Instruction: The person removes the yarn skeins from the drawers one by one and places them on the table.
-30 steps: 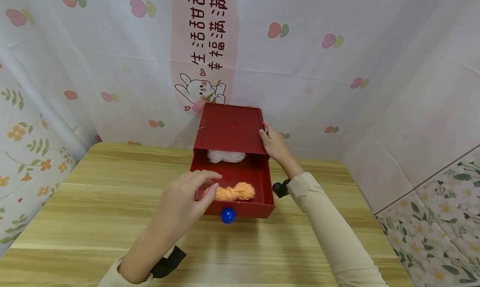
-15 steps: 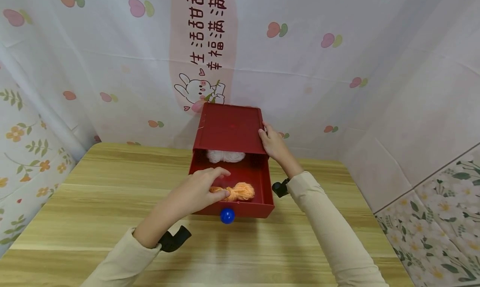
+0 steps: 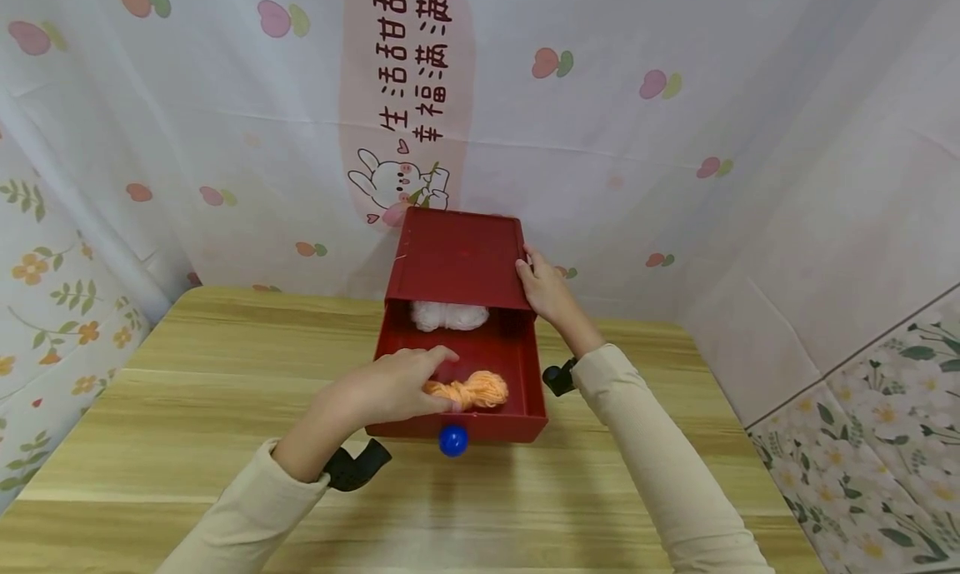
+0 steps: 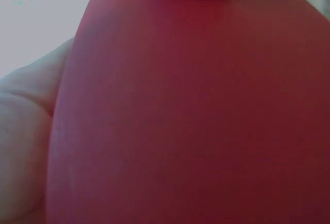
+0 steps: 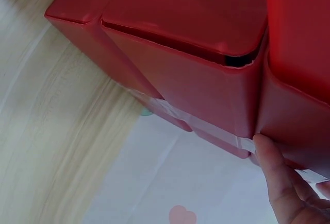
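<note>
A red drawer box stands against the back curtain, its red drawer pulled out toward the front. The drawer has a blue round knob. Inside it lie a skein of orange yarn near the front and a skein of white yarn farther back. My left hand reaches over the drawer's front left, thumb and index finger spread beside the orange yarn, whose left end it hides. My right hand grips the box's right edge; the right wrist view shows its fingers at a box corner.
The box rests on a wood-grain table. A patterned white curtain hangs directly behind, with more patterned cloth on both sides. Black wrist cameras sit on both wrists.
My left hand has come right and down into the drawer, to the orange yarn. The drawer sits slightly nearer the front. The right hand keeps its grip on the box.
</note>
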Demonstrator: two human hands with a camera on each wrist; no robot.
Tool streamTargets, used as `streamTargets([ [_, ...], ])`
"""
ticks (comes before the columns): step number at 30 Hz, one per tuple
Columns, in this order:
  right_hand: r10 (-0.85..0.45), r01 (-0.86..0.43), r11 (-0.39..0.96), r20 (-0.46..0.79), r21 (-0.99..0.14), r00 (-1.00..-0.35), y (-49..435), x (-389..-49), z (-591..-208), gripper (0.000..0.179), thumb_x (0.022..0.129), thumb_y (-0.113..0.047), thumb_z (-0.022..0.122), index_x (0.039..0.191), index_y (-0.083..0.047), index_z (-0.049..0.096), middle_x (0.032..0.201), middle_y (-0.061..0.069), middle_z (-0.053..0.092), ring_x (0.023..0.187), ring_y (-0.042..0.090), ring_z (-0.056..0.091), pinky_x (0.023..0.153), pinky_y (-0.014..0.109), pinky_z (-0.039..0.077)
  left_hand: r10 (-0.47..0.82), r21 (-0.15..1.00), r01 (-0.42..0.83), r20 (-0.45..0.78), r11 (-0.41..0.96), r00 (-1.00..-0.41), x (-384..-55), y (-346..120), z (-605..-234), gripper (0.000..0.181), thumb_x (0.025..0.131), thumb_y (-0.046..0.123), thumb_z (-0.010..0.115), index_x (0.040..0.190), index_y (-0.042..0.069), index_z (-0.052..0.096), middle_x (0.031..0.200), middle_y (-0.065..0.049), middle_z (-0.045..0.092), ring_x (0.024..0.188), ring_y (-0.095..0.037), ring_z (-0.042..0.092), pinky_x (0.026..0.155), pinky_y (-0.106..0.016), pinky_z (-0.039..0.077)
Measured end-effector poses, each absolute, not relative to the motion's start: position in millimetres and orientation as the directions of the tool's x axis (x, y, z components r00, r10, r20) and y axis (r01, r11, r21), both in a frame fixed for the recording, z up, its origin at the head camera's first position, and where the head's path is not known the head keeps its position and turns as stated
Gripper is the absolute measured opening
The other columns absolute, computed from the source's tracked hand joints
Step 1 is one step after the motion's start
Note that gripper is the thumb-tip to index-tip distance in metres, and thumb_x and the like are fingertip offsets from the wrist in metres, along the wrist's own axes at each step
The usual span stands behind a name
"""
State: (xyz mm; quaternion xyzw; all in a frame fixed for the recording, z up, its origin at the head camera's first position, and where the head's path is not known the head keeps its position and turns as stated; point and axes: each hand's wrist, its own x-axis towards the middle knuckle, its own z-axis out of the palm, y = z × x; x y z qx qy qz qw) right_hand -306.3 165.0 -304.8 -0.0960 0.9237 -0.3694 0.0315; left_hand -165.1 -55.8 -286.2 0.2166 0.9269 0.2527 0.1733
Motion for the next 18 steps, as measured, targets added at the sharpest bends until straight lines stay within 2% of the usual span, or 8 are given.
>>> streamTargets([
  [4, -0.194, -0.144, 0.710, 0.005, -0.689, -0.981, 165.1, -306.6, -304.1, 0.054, 0.103, -0.030, 0.026, 0.150, -0.008, 0.011, 0.140, 0.023, 0.041, 0.122, 0.033, 0.048, 0.103, 0.046, 0.037, 0.489, 0.551, 0.291, -0.254, 0.783, -0.835, -163.5, -53.8, -285.2, 0.056, 0.083, 0.028, 0.069, 0.131, 0.008, 0.048, 0.125, -0.009, 0.056, 0.110, -0.023, 0.053, 0.093, -0.043, 0.046],
  [10, -0.193, -0.146, 0.710, 0.009, -0.689, -0.981, 164.9, -307.0, -304.1, 0.053, 0.103, -0.029, 0.026, 0.149, -0.008, 0.012, 0.139, 0.023, 0.042, 0.122, 0.033, 0.048, 0.103, 0.046, 0.037, 0.504, 0.540, 0.297, -0.285, 0.787, -0.816, -164.3, -52.0, -285.2, 0.045, 0.082, 0.024, 0.071, 0.121, 0.008, 0.054, 0.111, -0.006, 0.060, 0.102, -0.020, 0.054, 0.088, -0.040, 0.048],
  [18, -0.193, -0.147, 0.713, 0.010, -0.686, -0.981, 165.3, -307.5, -305.6, 0.054, 0.103, -0.030, 0.027, 0.150, -0.008, 0.012, 0.137, 0.023, 0.044, 0.118, 0.033, 0.052, 0.098, 0.045, 0.042, 0.538, 0.530, 0.320, -0.330, 0.785, -0.776, -170.2, -50.5, -286.1, 0.035, 0.082, 0.019, 0.071, 0.113, 0.011, 0.058, 0.106, -0.004, 0.060, 0.096, -0.018, 0.053, 0.085, -0.041, 0.048],
])
